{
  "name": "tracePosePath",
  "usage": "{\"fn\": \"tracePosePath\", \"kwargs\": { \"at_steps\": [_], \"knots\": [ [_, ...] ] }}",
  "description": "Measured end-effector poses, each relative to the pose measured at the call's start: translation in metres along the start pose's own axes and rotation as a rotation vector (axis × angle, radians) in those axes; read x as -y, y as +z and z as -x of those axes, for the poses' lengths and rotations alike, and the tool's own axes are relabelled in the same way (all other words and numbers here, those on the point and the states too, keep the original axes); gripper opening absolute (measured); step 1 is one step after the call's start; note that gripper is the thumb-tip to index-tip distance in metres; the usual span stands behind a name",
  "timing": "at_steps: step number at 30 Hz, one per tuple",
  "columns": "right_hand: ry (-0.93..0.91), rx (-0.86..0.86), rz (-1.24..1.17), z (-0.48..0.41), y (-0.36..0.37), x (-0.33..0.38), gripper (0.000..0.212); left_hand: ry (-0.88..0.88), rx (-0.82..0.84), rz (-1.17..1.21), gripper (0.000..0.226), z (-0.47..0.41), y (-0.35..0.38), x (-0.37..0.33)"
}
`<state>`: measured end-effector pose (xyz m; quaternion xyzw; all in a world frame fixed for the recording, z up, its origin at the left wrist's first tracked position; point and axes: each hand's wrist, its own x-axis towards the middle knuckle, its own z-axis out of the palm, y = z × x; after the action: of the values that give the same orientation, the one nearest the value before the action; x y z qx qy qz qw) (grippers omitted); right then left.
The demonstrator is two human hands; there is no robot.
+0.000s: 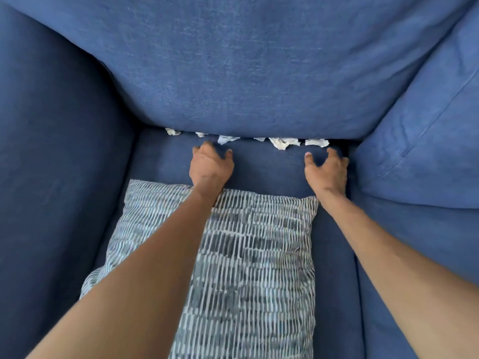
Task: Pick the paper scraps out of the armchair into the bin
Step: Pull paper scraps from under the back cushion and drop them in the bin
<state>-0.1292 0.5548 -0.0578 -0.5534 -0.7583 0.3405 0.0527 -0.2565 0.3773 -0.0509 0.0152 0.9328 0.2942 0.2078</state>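
Blue woven-fabric armchair fills the frame: puffy back cushion at top, padded arms at left and right edges, flat seat cushion at centre. Cloth has a fine denim-like weave, slightly creased at the right arm.

Crumpled white paper scraps sit in a row along the crease where back cushion meets seat, centre of frame, running from left of centre to right of centre. About six pieces, small, jagged, wrinkled, partly tucked under the back cushion. Leftmost scrap lies apart from the hands.

Rectangular throw pillow with a grey-and-white dashed stripe print lies flat on the seat, lower centre, soft and slightly rumpled at its left corner.

Left hand is palm down over the seat, grip loosely open, fingers curled and spread, fingertips just below the scraps left of centre; holds nothing. Right hand is the same, grip open in a claw shape, thumb and fingers apart, just beneath the rightmost scrap; holds nothing. Whether the fingertips press the seat cannot be told. Both bare forearms cross over the pillow from the bottom corners.
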Motion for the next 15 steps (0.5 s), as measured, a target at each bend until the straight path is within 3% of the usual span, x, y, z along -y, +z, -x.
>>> {"fn": "tracePosePath", "kwargs": {
  "at_steps": [9, 15],
  "knots": [
    [0.072, -0.212, -0.17, -0.049, 0.033, -0.007, 0.046, -0.107, -0.331, 0.145, 0.037, -0.034, 0.044, -0.008],
    [0.097, -0.271, -0.291, -0.046, 0.032, -0.005, 0.028, -0.109, -0.309, 0.178, 0.021, -0.039, 0.043, -0.01]
  ]
}}
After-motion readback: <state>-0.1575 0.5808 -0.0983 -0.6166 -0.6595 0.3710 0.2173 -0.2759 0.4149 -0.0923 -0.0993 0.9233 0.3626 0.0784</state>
